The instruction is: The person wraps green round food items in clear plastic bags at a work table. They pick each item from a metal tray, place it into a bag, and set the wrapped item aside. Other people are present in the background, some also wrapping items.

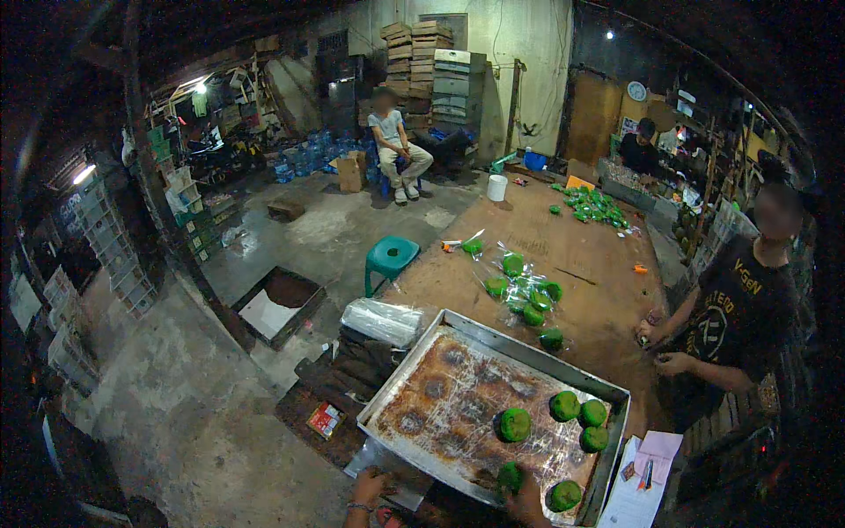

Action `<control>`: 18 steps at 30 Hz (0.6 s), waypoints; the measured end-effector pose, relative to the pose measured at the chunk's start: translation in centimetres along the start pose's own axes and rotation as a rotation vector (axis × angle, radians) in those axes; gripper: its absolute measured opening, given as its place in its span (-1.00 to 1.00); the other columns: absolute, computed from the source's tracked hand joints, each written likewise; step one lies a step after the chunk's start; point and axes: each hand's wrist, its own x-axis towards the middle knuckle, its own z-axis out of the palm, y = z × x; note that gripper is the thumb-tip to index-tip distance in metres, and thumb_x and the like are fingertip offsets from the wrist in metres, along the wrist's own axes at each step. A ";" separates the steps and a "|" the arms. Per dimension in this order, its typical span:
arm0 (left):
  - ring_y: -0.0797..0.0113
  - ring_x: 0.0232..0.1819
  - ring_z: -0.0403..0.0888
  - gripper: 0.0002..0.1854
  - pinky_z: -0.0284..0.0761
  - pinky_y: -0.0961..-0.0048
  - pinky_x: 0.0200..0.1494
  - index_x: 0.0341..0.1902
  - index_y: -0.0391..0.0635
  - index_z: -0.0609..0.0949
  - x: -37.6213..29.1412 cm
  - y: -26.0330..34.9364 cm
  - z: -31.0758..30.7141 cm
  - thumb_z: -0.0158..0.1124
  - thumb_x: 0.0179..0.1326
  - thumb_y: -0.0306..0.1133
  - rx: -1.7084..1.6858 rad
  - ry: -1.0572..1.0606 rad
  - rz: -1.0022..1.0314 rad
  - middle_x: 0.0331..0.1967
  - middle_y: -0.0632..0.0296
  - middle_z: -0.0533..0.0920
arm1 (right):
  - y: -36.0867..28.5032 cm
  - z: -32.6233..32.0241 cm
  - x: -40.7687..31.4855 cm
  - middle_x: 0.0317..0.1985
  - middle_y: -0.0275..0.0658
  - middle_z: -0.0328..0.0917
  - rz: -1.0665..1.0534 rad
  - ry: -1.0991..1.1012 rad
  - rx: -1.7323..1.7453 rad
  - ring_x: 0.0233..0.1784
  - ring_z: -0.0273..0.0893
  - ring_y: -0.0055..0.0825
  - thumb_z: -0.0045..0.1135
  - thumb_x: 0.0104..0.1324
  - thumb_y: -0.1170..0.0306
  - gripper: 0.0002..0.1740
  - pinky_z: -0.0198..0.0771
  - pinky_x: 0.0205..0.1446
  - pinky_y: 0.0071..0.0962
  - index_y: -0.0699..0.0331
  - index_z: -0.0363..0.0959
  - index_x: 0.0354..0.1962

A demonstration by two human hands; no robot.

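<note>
A large metal baking tray with a scorched, scratched bottom lies before me. My right hand is at its near side, with the fingers on a round green bun. Another green bun lies just right of that hand. Farther up the tray are a single bun and a cluster with a bun at its left. My left hand is outside the tray's near left edge, over clear plastic. Its fingers are dim, so any grip on the plastic is unclear.
Plastic-wrapped green buns lie on the wooden table, with a larger pile beyond. A person stands at the right. Papers flank the tray; a plastic bundle and green stool stand left.
</note>
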 end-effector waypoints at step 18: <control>0.34 -0.58 0.54 -0.80 0.56 0.38 -0.51 -0.39 -0.32 0.56 -2.1 0.5 -3.0 0.23 0.09 -0.38 -0.156 0.140 0.056 -0.51 0.13 0.60 | 2.3 1.3 -0.3 -0.03 0.07 0.26 -0.283 0.140 -0.416 0.01 0.31 0.00 0.09 0.06 0.43 -0.29 0.20 0.14 -0.21 0.40 0.01 0.15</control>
